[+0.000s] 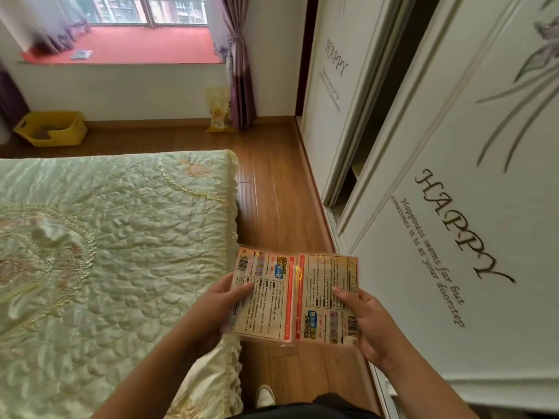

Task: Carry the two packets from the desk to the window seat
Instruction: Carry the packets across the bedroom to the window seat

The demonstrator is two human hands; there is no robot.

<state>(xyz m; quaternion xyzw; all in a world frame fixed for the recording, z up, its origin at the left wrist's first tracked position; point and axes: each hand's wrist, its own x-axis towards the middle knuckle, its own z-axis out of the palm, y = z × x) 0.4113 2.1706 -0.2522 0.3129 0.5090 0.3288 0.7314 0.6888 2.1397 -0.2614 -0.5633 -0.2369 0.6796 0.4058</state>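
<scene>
I hold two flat pink-and-white printed packets side by side in front of me, above the wooden floor. My left hand grips the left packet with the thumb on top. My right hand grips the right packet the same way. Their inner edges overlap slightly. The red-topped window seat lies far ahead at the top left, under the window, with a small pale item lying on it.
A bed with a pale green quilt fills the left. White sliding wardrobe doors line the right, leaving a wooden floor aisle between. A yellow basket and a yellow bag stand by the far wall, beside purple curtains.
</scene>
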